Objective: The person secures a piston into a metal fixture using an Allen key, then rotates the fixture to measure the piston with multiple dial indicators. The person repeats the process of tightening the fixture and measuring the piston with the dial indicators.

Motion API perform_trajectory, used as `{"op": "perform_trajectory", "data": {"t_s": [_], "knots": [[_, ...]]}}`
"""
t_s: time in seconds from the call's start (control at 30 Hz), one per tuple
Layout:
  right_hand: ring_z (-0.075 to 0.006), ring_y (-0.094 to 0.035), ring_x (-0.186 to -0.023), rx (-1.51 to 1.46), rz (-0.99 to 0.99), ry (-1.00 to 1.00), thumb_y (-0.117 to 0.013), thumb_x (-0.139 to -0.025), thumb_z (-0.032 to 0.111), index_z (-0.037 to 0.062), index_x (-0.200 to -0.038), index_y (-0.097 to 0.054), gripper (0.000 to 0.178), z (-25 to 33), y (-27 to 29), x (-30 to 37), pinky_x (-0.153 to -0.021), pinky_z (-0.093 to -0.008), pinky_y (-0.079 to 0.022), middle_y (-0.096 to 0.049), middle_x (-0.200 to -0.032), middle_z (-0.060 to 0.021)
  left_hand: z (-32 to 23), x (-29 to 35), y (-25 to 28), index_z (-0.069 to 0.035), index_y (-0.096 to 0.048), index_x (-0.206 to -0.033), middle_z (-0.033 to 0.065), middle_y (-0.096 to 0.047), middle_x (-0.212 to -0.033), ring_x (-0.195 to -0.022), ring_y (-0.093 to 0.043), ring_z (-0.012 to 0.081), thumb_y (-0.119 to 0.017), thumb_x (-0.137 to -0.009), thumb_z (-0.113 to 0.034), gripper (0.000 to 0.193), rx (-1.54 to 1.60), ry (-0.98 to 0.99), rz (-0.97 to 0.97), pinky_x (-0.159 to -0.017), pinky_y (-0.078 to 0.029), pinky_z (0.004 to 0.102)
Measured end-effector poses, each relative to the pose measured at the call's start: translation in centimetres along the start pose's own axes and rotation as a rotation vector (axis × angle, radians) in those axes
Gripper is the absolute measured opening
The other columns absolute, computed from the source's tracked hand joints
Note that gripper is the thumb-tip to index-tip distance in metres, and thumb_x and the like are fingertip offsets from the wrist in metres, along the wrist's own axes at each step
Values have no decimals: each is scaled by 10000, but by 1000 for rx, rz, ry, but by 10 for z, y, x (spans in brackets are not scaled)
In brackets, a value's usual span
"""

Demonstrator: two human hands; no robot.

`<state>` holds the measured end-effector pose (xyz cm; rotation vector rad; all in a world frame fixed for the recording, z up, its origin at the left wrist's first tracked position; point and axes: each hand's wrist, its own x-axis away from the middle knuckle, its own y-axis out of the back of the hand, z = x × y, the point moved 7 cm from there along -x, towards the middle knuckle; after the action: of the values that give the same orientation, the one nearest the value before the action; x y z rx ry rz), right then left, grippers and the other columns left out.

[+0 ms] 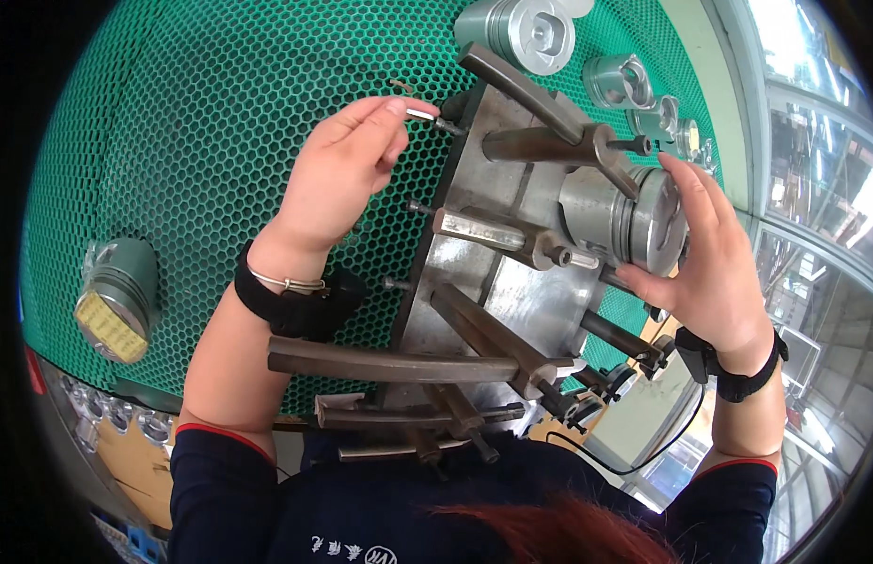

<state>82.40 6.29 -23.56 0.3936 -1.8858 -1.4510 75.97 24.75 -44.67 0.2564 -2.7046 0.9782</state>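
My left hand (347,160) is closed, thumb and fingers pinching a short silver metal rod (419,115). The rod's end meets a dark bolt (448,126) on the left side of a steel block fixture (460,188). My right hand (704,244) grips a silver piston (634,221) at its crown, with the fingers over the top edge and the thumb at the lower edge. The piston lies sideways against the fixture, beneath a forked steel clamp arm (596,150). What the rod's far end looks like is hidden inside my left hand.
Further steel arms (389,362) with long handles project from the fixture toward me. A piston with a yellow label (117,310) stands at the left on the green honeycomb mat (201,188). Several pistons (535,33) line the far right edge, with windows (812,113) beyond.
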Motion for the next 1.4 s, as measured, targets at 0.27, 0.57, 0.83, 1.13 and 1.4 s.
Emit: {"op": "perform_trajectory", "data": {"t_s": [0.27, 0.57, 0.83, 1.13, 1.4], "knots": [[-378, -519, -1158, -37, 50, -9, -849, -603, 234, 49, -1352, -412, 887, 5, 4, -2, -976, -425, -440, -506, -1295, -206, -5, -5, 1, 7, -594, -1147, -52, -427, -698, -561, -360, 36, -428, -1011, -242, 329, -208, -2, 141, -484, -305, 174], [-202, -585, -1041, -373, 121, 182, -522, -974, 271, -4, -1243, -554, 386, 29, 45, -42, -919, -319, -440, -630, -1144, -116, -3, -1, -1, 4, -593, -1160, -15, -471, -645, -491, -380, 54, -426, -1013, -266, 350, -276, 60, 96, -440, -343, 200], [-83, -538, -674, -255, 598, -41, -620, -902, 102, -15, -1062, -605, 199, 77, 14, -92, -621, -230, -439, -618, -762, -46, 25, 16, -1, -11, -451, -1352, -22, -413, -608, -418, -269, 38, -349, -1035, -254, 413, 436, 167, 335, -357, -241, 175], [-79, -527, -683, -188, 369, 200, -646, -864, 58, 6, -1038, -597, 188, 99, 15, -83, -624, -231, -429, -589, -736, -29, 29, 20, -1, -101, -479, -1347, -39, -353, -469, -351, -239, 44, -348, -1036, -293, 388, 404, 261, 215, -318, -205, 196], [-63, -499, -690, -369, 408, 154, -606, -873, 24, 6, -1041, -592, 170, 87, 8, -87, -620, -228, -411, -575, -760, -6, 6, 39, -22, -86, -521, -1261, -38, -388, -534, -389, -287, 37, -404, -1021, -259, 318, 765, 477, 148, -316, -218, 184]]}}
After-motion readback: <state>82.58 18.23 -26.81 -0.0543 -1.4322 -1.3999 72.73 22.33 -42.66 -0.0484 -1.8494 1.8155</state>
